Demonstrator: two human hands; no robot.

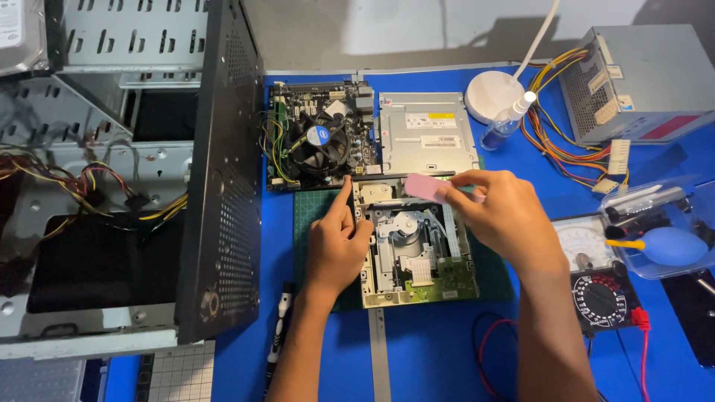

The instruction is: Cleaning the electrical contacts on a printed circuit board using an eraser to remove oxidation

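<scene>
Far left of the desk: open PC case [112, 186], side panel off, loose wiring inside. Black screwdriver [279, 327] lies near the front edge beside the left forearm. Motherboard with CPU fan [319, 138] sits out of the case toward the back edge. Left hand [335, 242] steadies the opened optical drive [413, 253] on the green cutting mat [309, 212], fingers curled together against its left rim. Drive's top cover [424, 134] already off, lying behind it; mechanism and board exposed. Right hand [503, 216] pinches a pink eraser [426, 187] over the drive's rear edge. Multimeter [599, 275] and power supply [640, 78] at right. Judging by this: teardown done, cleaning under way, reassembly all left.
</scene>
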